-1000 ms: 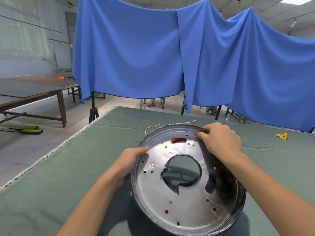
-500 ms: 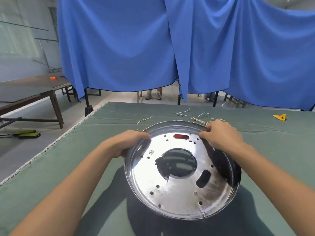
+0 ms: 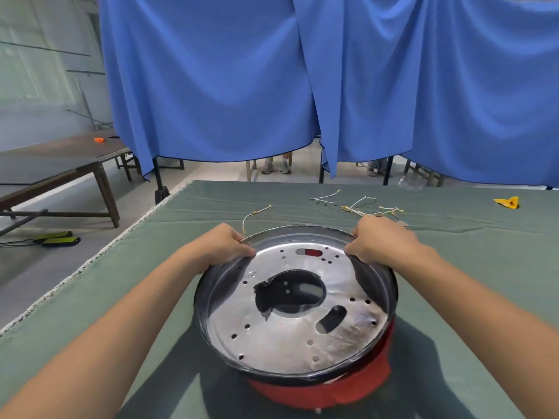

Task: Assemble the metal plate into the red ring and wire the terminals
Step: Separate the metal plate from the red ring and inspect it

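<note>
While both hands curl over its far rim, the metal plate (image 3: 290, 322) sits dished side up in the red ring (image 3: 329, 391), tilted so its near edge drops toward six o'clock, where the red shows beneath it. On the rim, the left hand (image 3: 222, 247) grips at about eleven o'clock and the right hand (image 3: 379, 241) at about one. An oblong slot runs from the plate's centre toward four o'clock. Loose wires (image 3: 363, 207) lie on the green cloth (image 3: 121, 297) beyond at twelve.
</note>
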{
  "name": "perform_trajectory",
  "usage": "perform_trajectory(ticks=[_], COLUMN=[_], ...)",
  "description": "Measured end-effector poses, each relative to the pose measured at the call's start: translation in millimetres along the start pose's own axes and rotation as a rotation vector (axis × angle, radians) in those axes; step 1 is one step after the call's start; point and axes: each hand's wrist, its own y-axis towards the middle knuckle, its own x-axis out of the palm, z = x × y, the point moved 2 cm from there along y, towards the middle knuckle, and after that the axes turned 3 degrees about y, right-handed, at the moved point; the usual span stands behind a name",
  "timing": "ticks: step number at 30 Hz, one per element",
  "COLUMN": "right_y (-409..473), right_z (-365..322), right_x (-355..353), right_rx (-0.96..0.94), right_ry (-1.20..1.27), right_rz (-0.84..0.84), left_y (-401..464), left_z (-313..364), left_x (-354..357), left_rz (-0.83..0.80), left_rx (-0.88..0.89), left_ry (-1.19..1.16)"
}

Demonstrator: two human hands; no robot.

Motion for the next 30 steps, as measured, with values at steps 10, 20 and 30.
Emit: perform_trajectory(ticks=[10,20,30], right_y=[-18.0,-38.3,-35.9], right_z=[-18.0,-27.6,-16.4], right_x=[13.7,39.1,40.0], right_rx=[0.003,0.058,-0.043], right_ry=[0.050,0.053,0.236], right_rz=[-0.028,0.016,0.111], left_y=[-32.5,-51.5,-44.0], left_z=[-17.0,-38.9,-19.5], left_x=[-17.3,-26.2,-29.5], left_rz=[0.031,0.172,0.172], left_rx=[-0.043,-0.004,0.001], left_ry=[-0.020,-0.277,0.189])
